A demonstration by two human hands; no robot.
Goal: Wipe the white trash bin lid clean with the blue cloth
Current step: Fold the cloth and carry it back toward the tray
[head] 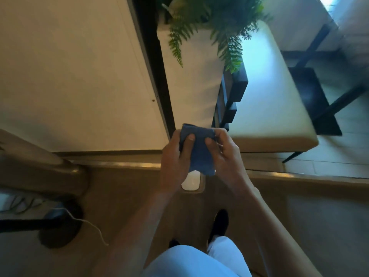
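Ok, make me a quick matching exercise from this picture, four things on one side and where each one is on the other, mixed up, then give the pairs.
Things:
1. blue cloth
2. white trash bin lid
3. fern
4. black lamp base

Places:
A. on the floor at lower left
B. pinched between left hand and right hand
C. top centre, above a white planter
D. just below the cloth, partly hidden

Pairs: 1-B, 2-D, 3-C, 4-A
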